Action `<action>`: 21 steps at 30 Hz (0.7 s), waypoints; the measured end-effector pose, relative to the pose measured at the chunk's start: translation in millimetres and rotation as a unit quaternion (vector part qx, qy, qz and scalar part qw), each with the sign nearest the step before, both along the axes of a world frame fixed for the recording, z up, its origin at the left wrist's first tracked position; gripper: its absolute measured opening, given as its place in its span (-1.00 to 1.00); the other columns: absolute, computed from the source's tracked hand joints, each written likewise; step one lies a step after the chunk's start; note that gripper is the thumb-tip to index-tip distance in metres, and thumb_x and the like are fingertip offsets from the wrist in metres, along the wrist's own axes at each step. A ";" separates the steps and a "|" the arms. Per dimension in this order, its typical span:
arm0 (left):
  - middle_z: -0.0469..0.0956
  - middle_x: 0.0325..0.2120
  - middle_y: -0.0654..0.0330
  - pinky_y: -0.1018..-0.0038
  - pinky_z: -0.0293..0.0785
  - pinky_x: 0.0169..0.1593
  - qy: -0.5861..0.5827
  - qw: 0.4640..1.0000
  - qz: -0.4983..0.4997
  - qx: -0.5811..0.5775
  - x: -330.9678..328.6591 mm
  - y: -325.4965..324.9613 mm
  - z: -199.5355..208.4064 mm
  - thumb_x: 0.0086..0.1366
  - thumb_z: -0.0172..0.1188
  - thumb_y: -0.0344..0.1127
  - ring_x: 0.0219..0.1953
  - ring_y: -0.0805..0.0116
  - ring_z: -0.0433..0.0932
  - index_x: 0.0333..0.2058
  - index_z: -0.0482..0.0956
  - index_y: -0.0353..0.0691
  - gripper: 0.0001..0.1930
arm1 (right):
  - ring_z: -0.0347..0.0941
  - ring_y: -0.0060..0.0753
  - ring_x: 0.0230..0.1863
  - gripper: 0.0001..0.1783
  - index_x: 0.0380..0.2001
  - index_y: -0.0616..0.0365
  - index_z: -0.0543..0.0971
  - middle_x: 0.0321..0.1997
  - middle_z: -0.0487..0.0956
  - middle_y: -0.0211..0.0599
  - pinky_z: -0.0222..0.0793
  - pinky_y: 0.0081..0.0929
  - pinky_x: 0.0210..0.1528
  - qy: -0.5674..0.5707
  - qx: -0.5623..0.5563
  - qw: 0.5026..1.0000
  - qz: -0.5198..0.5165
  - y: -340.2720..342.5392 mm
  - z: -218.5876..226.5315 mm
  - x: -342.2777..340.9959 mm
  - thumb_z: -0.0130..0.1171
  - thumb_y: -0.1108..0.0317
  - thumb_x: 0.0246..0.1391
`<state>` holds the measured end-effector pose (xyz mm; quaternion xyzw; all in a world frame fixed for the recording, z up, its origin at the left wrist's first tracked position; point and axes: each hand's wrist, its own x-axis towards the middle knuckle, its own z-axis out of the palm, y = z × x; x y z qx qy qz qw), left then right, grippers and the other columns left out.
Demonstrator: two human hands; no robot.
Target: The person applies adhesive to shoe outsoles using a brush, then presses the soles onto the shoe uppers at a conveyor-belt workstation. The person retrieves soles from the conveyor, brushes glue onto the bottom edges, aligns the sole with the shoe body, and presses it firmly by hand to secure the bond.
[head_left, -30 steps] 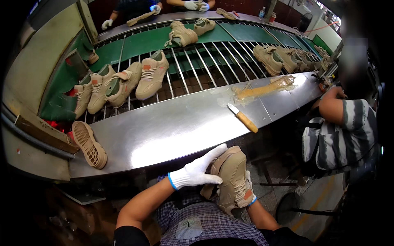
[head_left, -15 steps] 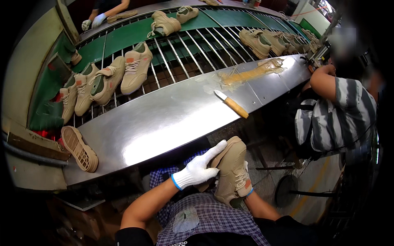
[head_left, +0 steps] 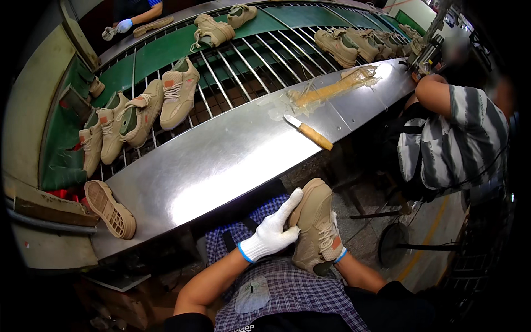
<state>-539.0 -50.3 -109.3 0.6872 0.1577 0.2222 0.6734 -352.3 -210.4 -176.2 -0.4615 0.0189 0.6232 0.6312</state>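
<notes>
A tan lace-up sneaker (head_left: pixel 314 227) is held over my lap, toe pointing away from me and its orange tag facing right. My left hand (head_left: pixel 268 238), in a white knit glove with a blue cuff, grips its left side. The index finger stretches along the sole edge near the toe, and the thumb rests lower on the side. Behind the shoe's right side is my gloved right hand (head_left: pixel 334 219), mostly hidden, supporting it; only bits of white glove and the blue cuff show. A loose tan sole (head_left: pixel 110 210) leans at the bench's left end.
On the metal bench (head_left: pixel 221 160) lies a wooden-handled knife (head_left: pixel 310 133), near a brown tape patch (head_left: pixel 337 88). Beyond it, a roller conveyor (head_left: pixel 243 72) carries several tan sneakers (head_left: pixel 180 94). A person in a striped shirt (head_left: pixel 464 138) sits at right; another person's gloved hand (head_left: pixel 124 25) shows far left.
The shoe has tilted slightly, and my left hand has stayed on its sole edge. The far person's hands have shifted closer together. The whole view has turned a little.
</notes>
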 end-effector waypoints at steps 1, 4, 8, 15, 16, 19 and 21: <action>0.10 0.59 -0.12 0.34 0.10 0.59 0.011 1.000 0.001 -0.009 -0.7 -3.1 3.5 0.27 0.16 -0.52 0.59 0.08 0.16 0.61 -0.07 -0.26 -0.04 | 0.45 0.03 0.42 -0.06 0.55 0.02 0.29 0.52 0.42 -0.04 0.45 0.03 0.45 0.019 0.015 1.000 0.009 -0.9 3.1 -0.2 -0.28 -0.48 0.46; 0.11 0.58 -0.18 0.36 0.14 0.57 0.036 0.999 0.025 0.002 -0.5 -11.2 13.0 0.26 0.15 -0.53 0.59 0.07 0.19 0.61 -0.09 -0.32 -0.03 | 0.39 -0.05 0.48 -0.12 0.57 -0.01 0.27 0.56 0.38 -0.13 0.39 -0.05 0.51 0.068 0.067 0.995 0.031 -3.9 8.6 -0.4 -0.30 -0.41 0.52; 0.13 0.51 -0.42 0.33 0.31 0.48 0.031 0.991 0.087 0.096 -7.1 -32.9 17.5 0.21 0.23 -0.45 0.52 -0.09 0.30 0.60 -0.29 -0.40 0.11 | 0.40 -0.06 0.47 -0.11 0.56 0.03 0.28 0.57 0.37 -0.10 0.36 -0.05 0.52 0.110 0.091 0.988 0.057 3.8 9.2 0.2 -0.26 -0.42 0.50; 0.22 0.47 -0.17 0.16 0.35 0.46 0.082 0.946 0.226 0.217 -58.5 70.3 68.9 0.15 0.65 -0.18 0.47 0.03 0.33 0.59 -0.23 -0.32 0.32 | 0.66 -0.26 0.07 -0.35 0.27 0.24 0.52 0.11 0.69 -0.15 0.60 -0.30 0.13 -0.218 0.093 0.937 0.255 97.2 88.5 -38.4 -0.03 -0.16 0.55; 0.29 0.42 -0.11 0.19 0.36 0.45 0.088 0.978 0.167 0.090 -70.6 96.0 80.7 0.15 0.65 -0.19 0.43 0.09 0.37 0.59 -0.15 -0.29 0.27 | 0.69 -0.13 0.07 -0.34 0.28 0.22 0.51 0.10 0.71 -0.01 0.59 -0.25 0.14 -0.385 0.094 0.862 0.317 104.2 118.0 -49.4 0.01 -0.16 0.52; 0.46 0.26 0.03 0.29 0.38 0.41 0.126 0.986 0.081 -0.067 -130.9 117.8 83.6 0.12 0.66 -0.20 0.32 0.25 0.43 0.51 0.17 -0.23 0.08 | 0.66 0.19 0.14 -0.29 0.40 0.05 0.41 0.07 0.71 0.16 0.60 -0.12 0.15 -0.559 0.096 0.629 0.531 90.4 209.1 -59.1 0.12 -0.19 0.41; 0.48 0.24 0.07 0.31 0.39 0.39 0.214 0.975 0.034 0.057 -153.7 117.7 71.1 0.10 0.67 -0.20 0.28 0.27 0.46 0.46 0.27 -0.22 0.02 | 0.68 0.12 0.09 -0.27 0.43 0.04 0.38 0.03 0.71 0.12 0.62 -0.10 0.12 -0.568 0.180 0.553 0.583 77.1 207.8 -51.8 0.23 -0.08 0.34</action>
